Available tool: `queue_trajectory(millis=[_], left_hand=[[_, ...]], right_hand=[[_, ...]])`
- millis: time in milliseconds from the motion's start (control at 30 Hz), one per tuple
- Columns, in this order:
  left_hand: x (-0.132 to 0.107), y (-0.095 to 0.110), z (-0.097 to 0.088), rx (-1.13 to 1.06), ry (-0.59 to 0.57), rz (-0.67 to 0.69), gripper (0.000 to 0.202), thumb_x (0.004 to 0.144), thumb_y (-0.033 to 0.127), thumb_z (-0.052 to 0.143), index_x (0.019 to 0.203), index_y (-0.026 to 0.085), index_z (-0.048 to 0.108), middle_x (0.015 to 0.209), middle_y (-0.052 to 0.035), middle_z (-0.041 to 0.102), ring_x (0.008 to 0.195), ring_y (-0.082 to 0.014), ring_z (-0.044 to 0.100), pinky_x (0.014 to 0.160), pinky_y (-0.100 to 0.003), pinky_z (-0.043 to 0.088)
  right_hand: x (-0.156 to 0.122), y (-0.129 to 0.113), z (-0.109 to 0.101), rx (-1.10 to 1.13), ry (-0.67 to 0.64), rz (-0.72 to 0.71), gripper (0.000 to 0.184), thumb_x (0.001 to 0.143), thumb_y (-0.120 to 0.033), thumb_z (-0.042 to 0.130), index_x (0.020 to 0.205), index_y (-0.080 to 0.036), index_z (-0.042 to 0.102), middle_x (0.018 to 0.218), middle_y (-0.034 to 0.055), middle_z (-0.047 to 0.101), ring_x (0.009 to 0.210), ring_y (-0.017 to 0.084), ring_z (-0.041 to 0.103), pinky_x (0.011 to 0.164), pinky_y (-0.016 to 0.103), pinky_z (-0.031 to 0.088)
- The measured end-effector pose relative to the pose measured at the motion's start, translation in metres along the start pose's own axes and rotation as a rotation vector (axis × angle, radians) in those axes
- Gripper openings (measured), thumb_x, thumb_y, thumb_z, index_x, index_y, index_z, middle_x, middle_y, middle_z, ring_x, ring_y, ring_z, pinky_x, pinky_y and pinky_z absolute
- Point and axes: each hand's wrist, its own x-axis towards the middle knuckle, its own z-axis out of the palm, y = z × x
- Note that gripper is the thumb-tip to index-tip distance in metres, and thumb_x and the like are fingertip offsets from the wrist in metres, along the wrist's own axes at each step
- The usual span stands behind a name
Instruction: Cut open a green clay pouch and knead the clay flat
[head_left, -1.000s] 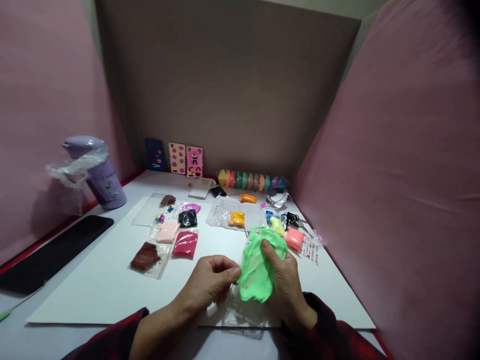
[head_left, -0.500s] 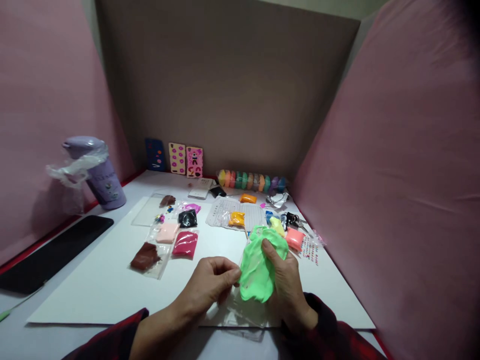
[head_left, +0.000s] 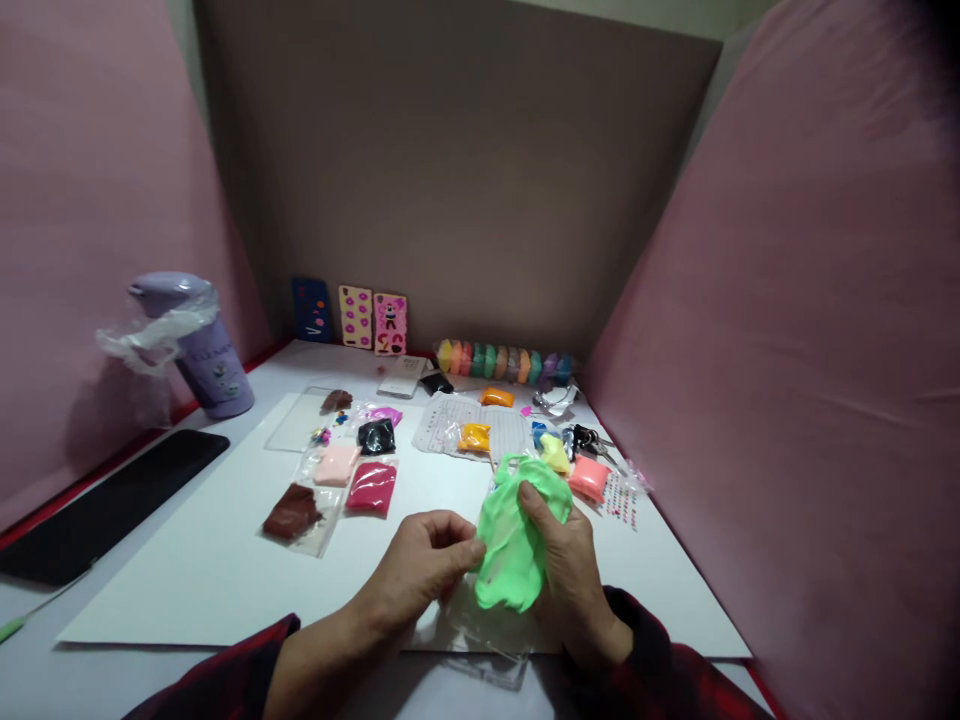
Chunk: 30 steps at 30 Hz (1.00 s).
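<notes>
A flattened sheet of bright green modelling clay is held up over the front of the white board. My right hand grips its right side, with the thumb lying across the front surface. At the clay's left edge, my left hand pinches between thumb and forefinger. Below the clay shows a clear plastic piece, partly hidden behind it; I cannot tell whether the clay is stuck to it. Wrinkles and a small pinkish speck mark the clay's surface.
Clay packets lie around: brown, red, black, coral and yellow. Decorated phone cases lean on the back wall beside a row of coloured clay. At left stand a purple bottle and a black phone.
The green clay has shifted slightly left and down, tilting a little. My right hand moved with it, and the left fingertips stay at its edge.
</notes>
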Motion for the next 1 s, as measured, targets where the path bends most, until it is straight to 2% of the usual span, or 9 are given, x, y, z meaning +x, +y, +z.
queue_trajectory(millis=[133,267,500,667,833,1000], left_hand=[[0.0011,-0.0019,-0.002,-0.068,-0.038,-0.006,0.03,0.059,0.033,0.079,0.069,0.011,0.06,0.057,0.0029,0.054,0.044,-0.0048,0.038,0.044,-0.02,0.025],[0.0029,-0.0045,-0.0042,-0.129,-0.084,-0.025,0.036,0.067,0.045,0.074,0.07,0.012,0.059,0.052,0.0035,0.05,0.043,-0.0055,0.038,0.044,-0.021,0.024],[0.0047,-0.0061,-0.0033,-0.044,-0.021,-0.014,0.037,0.061,0.046,0.077,0.064,0.014,0.058,0.048,0.005,0.049,0.04,-0.0055,0.035,0.042,-0.021,0.023],[0.0029,-0.0038,-0.0033,-0.093,-0.106,-0.008,0.044,0.074,0.055,0.063,0.062,0.013,0.058,0.049,0.002,0.051,0.041,-0.0065,0.038,0.044,-0.022,0.024],[0.0038,-0.0075,-0.0049,-0.095,-0.076,-0.033,0.033,0.061,0.039,0.079,0.067,0.012,0.061,0.059,-0.0012,0.061,0.043,-0.0062,0.041,0.043,-0.021,0.027],[0.0039,-0.009,-0.0077,-0.062,-0.066,-0.004,0.027,0.059,0.031,0.08,0.069,0.011,0.064,0.057,0.0007,0.06,0.043,-0.005,0.042,0.043,-0.02,0.026]], right_hand=[[-0.0005,-0.0017,0.0003,-0.004,0.01,-0.001,0.035,0.065,-0.038,0.08,0.087,-0.014,0.066,0.062,-0.0001,0.067,0.049,0.016,0.06,0.046,0.026,0.049],[0.0001,-0.0023,0.0001,0.008,-0.007,0.002,0.034,0.065,-0.038,0.08,0.085,-0.015,0.066,0.065,0.0007,0.068,0.05,0.017,0.061,0.048,0.027,0.05],[0.0005,-0.0003,-0.0006,0.001,-0.028,0.002,0.033,0.067,-0.037,0.079,0.087,-0.015,0.066,0.063,-0.0003,0.068,0.049,0.017,0.061,0.05,0.028,0.051],[0.0024,-0.0016,-0.0012,0.061,-0.026,-0.004,0.029,0.068,-0.034,0.079,0.087,-0.016,0.066,0.069,0.0012,0.07,0.055,0.018,0.064,0.054,0.029,0.053],[0.0032,-0.0012,-0.0024,0.048,-0.007,-0.025,0.029,0.068,-0.034,0.079,0.085,-0.015,0.065,0.066,0.0014,0.069,0.057,0.018,0.065,0.054,0.027,0.053],[0.0031,-0.0017,-0.0022,0.043,-0.013,-0.034,0.029,0.07,-0.035,0.078,0.086,-0.014,0.065,0.068,0.0015,0.069,0.054,0.017,0.063,0.05,0.026,0.052]])
